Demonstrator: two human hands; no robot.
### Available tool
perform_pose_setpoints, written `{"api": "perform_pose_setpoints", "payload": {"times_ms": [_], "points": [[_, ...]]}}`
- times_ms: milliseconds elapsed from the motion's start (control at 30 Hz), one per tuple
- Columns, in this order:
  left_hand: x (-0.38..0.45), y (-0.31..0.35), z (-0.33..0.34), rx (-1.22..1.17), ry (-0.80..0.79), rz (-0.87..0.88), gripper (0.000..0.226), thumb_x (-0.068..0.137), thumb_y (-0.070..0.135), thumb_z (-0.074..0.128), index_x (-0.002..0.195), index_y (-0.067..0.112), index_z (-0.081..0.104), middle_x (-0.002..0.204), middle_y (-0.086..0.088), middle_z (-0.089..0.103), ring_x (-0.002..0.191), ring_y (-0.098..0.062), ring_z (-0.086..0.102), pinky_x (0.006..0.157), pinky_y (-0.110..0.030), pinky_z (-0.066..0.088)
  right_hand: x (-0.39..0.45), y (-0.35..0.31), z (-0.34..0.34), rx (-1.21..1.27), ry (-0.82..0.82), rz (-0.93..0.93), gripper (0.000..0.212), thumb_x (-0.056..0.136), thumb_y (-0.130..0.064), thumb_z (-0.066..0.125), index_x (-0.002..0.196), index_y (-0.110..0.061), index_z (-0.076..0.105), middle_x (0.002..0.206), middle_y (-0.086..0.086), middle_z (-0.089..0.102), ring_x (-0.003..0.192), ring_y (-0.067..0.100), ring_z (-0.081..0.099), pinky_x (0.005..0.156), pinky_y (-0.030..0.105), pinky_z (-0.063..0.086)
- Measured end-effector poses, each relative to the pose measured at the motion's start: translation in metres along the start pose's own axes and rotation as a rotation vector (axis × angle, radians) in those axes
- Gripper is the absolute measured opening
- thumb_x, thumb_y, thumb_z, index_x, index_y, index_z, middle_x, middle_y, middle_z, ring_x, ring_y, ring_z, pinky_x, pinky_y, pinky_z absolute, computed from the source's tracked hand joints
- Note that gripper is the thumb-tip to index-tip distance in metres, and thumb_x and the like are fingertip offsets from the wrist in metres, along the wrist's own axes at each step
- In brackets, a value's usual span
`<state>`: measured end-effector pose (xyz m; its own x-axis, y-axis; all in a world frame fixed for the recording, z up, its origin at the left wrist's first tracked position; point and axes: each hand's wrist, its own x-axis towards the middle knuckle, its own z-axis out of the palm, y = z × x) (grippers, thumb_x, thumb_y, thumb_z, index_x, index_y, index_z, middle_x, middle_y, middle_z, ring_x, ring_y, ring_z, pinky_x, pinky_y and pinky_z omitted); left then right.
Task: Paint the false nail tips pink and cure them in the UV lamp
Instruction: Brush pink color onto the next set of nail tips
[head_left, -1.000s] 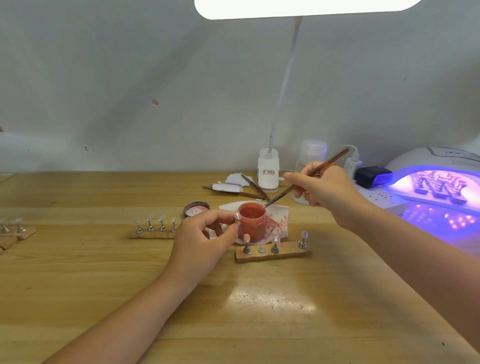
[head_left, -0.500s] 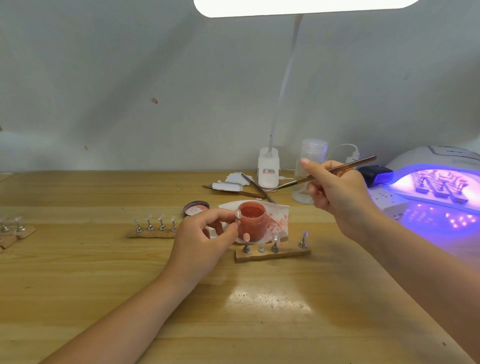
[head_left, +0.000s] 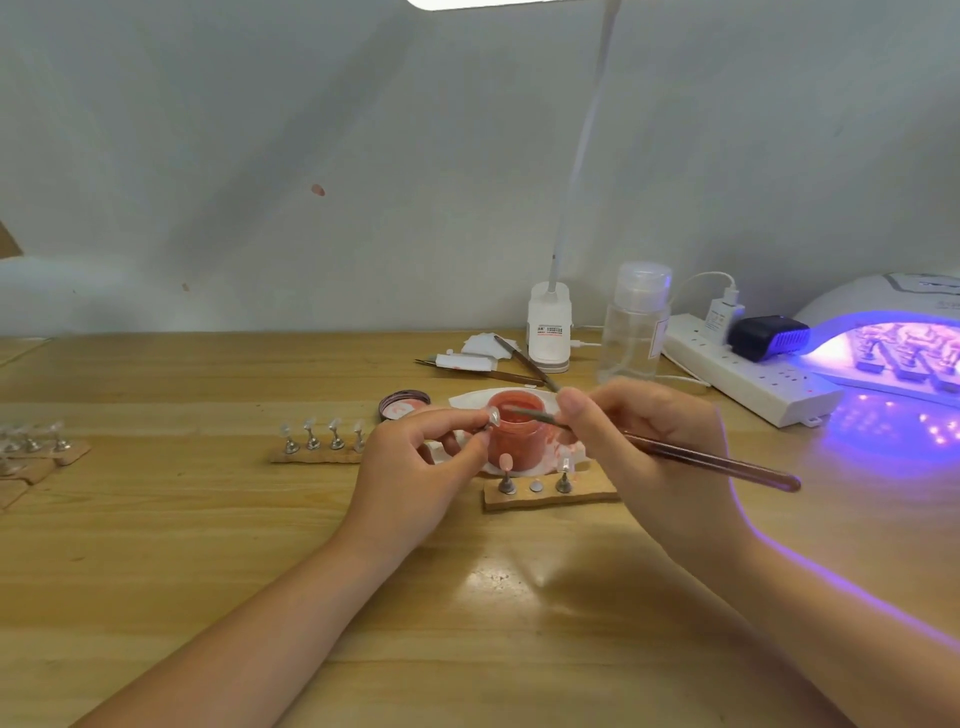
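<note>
Left hand (head_left: 415, 467): raised just above the wooden table (head_left: 208, 571), thumb and forefinger pinching a small metal nail stand with a clear false nail tip (head_left: 492, 415) on top; the other fingers curl beneath. The tip sits directly in front of the jar, near its rim.

Right hand (head_left: 639, 441): fingers closed round a slim brush (head_left: 701, 460), held like a pen. Handle is reddish-brown and runs out to the right; the bristle end points left and reaches the held nail tip. Whether the bristles touch the tip cannot be told.

Jar of pink-red gel (head_left: 517, 428): open, upright, standing on a white stained sheet (head_left: 467, 400) between the two hands. Its lid (head_left: 404, 405) lies flat just to the left, inner side up.

Near holder strip (head_left: 545, 496): brown strip in front of the jar, bearing one stand with a pink-painted tip (head_left: 505, 462), one bare metal disc, and one more stand with a tip of unclear colour.

Left holder strip (head_left: 317, 456): four stands with clear tips in a row, left of the left hand. Further strips with clear tips (head_left: 31, 441) lie at the table's far left edge.

UV lamp (head_left: 883, 343): white dome at the right edge, lit violet, with strips of nail stands inside.

Rear of table: white power strip (head_left: 748, 379) with plugs, clear pump bottle (head_left: 636, 322), white desk-lamp base (head_left: 549, 327), spare brushes and white scraps (head_left: 483, 353).
</note>
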<state>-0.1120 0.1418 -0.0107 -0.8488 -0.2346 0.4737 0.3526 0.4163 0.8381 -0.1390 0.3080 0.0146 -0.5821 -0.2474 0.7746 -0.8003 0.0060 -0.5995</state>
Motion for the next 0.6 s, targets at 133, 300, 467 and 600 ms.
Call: {"api": "perform_pose_setpoints", "payload": {"times_ms": [133,300,467,600], "points": [[0.000,0.000,0.000,0.012,-0.003,0.012,0.031,0.077,0.002,0.068,0.081,0.033,0.069,0.071,0.019,0.065,0.061,0.002,0.051,0.050,-0.010,0.036,-0.003,0.004,0.002,0.037,0.081,0.086,0.028,0.087,-0.035,0.046,0.068,-0.026,0.065,0.057,-0.007,0.063,0.050,0.005,0.056,0.047,0.012,0.040],[0.000,0.000,0.000,0.021,-0.004,0.033,0.032,0.077,0.001,0.068,0.081,0.033,0.069,0.073,0.016,0.065,0.062,0.002,0.050,0.050,-0.010,0.035,-0.006,0.010,0.006,-0.044,0.045,0.073,0.039,0.089,-0.033,0.044,0.072,-0.010,0.070,0.063,-0.004,0.066,0.058,0.008,0.061,0.054,0.030,0.049],[0.000,-0.001,0.001,0.002,0.003,0.023,0.028,0.077,0.000,0.068,0.083,0.027,0.070,0.073,0.016,0.064,0.061,0.003,0.050,0.049,-0.009,0.034,-0.008,0.010,0.006,0.076,0.111,0.096,0.040,0.088,-0.033,0.042,0.064,-0.014,0.067,0.053,-0.011,0.062,0.051,0.002,0.057,0.050,0.012,0.041],[0.000,-0.002,0.001,0.012,-0.005,0.021,0.029,0.077,-0.001,0.068,0.083,0.027,0.070,0.076,0.014,0.065,0.062,0.003,0.051,0.050,-0.010,0.035,-0.007,0.012,0.007,-0.035,0.086,0.086,0.039,0.088,-0.035,0.043,0.070,-0.014,0.069,0.062,0.001,0.066,0.057,0.011,0.060,0.053,0.028,0.048]]}}
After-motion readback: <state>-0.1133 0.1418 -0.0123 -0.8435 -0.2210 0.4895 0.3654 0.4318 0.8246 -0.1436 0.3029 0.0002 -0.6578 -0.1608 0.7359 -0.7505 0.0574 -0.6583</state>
